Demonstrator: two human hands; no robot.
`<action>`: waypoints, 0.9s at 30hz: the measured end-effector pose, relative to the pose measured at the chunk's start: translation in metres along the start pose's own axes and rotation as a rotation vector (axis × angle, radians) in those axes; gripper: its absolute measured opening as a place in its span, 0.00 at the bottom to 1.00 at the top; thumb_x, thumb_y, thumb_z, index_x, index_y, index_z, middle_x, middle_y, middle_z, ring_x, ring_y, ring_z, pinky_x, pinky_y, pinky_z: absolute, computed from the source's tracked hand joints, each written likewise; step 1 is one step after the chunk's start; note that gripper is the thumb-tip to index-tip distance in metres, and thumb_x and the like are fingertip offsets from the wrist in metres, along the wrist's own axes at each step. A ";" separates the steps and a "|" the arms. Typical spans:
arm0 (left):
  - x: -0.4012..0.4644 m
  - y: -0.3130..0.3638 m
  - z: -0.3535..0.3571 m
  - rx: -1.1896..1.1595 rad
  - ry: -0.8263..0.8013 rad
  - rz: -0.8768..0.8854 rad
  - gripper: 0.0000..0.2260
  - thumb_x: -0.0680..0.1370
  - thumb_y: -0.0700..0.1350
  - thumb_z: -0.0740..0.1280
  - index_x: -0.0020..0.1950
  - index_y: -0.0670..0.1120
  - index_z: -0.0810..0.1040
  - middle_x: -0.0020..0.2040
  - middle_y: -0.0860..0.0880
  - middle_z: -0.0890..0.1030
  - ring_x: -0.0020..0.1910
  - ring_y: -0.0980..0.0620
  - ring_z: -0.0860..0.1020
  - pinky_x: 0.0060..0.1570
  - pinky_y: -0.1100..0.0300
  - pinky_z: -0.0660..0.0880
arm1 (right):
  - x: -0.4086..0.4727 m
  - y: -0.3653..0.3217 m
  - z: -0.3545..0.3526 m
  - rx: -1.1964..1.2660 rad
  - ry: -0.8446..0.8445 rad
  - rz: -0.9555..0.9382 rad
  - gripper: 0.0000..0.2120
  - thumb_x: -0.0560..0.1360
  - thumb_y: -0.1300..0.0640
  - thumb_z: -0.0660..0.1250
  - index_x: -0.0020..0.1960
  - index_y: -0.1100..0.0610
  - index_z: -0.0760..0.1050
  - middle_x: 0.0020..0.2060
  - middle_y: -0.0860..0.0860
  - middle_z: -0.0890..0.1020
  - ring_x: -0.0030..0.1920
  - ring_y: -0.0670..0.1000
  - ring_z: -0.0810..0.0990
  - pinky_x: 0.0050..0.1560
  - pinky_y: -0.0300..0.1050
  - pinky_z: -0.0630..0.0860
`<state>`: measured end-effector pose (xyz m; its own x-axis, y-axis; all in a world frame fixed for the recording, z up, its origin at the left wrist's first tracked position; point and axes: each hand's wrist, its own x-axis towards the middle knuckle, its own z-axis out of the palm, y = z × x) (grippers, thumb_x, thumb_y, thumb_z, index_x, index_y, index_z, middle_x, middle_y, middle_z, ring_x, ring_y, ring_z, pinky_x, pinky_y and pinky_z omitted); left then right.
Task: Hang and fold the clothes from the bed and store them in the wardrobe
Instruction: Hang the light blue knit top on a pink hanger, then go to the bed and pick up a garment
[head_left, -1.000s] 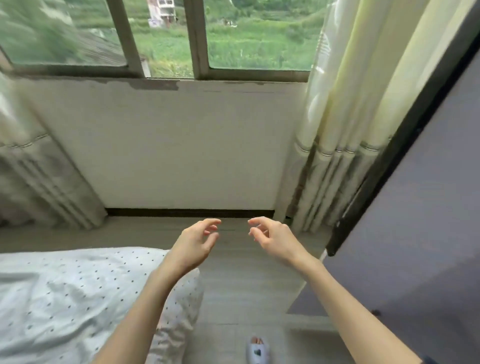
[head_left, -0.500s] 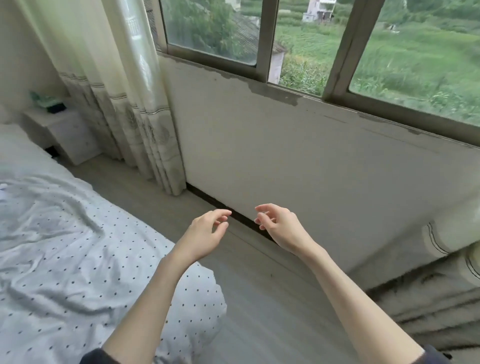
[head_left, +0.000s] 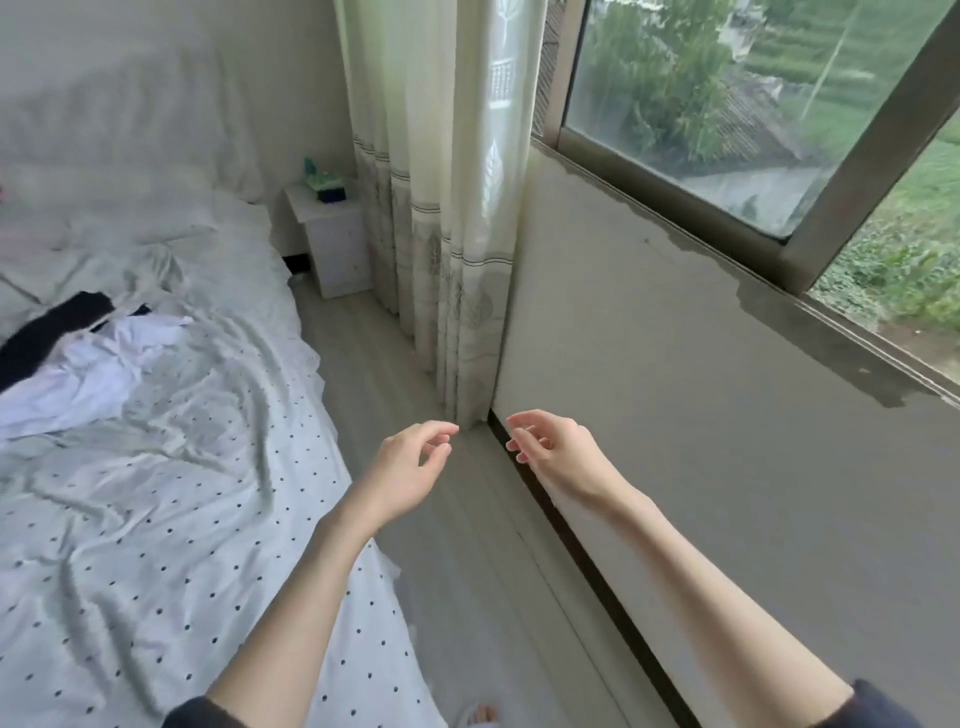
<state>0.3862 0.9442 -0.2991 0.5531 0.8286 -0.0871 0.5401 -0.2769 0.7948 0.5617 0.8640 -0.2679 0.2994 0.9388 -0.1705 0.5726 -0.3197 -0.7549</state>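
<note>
Both hands (head_left: 483, 457) empty — clothes (head_left: 88, 358) on bed (head_left: 156, 519).

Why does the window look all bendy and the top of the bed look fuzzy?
In the head view, the wide-angle lens tilts and bends the window frame near the picture's edge. The far end of the bed is smeared soft, probably from blur. Soft daylight comes through the glass, so both hands, left hand and right hand, look sharp with no hard shadows.

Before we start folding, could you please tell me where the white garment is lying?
In the head view, the white garment lies crumpled at the left on the polka-dot bed, beside a black garment.
</note>
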 end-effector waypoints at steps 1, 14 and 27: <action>0.015 0.001 -0.005 0.000 0.018 -0.009 0.14 0.81 0.42 0.59 0.65 0.48 0.74 0.61 0.50 0.77 0.57 0.56 0.74 0.58 0.66 0.67 | 0.019 -0.004 -0.005 -0.005 -0.011 -0.022 0.12 0.80 0.55 0.58 0.61 0.53 0.75 0.45 0.45 0.81 0.51 0.48 0.80 0.55 0.42 0.74; 0.175 -0.044 -0.083 0.042 0.324 -0.247 0.12 0.81 0.45 0.59 0.62 0.50 0.77 0.59 0.54 0.79 0.56 0.57 0.76 0.59 0.62 0.70 | 0.277 -0.072 0.003 -0.075 -0.379 -0.325 0.12 0.79 0.57 0.57 0.59 0.52 0.75 0.46 0.48 0.83 0.50 0.51 0.80 0.56 0.47 0.74; 0.265 -0.103 -0.176 0.020 0.685 -0.572 0.12 0.81 0.43 0.60 0.63 0.48 0.77 0.59 0.51 0.79 0.54 0.57 0.75 0.53 0.69 0.67 | 0.475 -0.186 0.080 -0.122 -0.800 -0.619 0.12 0.79 0.59 0.58 0.60 0.55 0.75 0.47 0.51 0.83 0.49 0.50 0.81 0.53 0.41 0.74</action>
<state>0.3653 1.2783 -0.2984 -0.3010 0.9499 -0.0837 0.6320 0.2645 0.7284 0.5361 1.3795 -0.2595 -0.6480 0.7403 -0.1791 0.5414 0.2823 -0.7919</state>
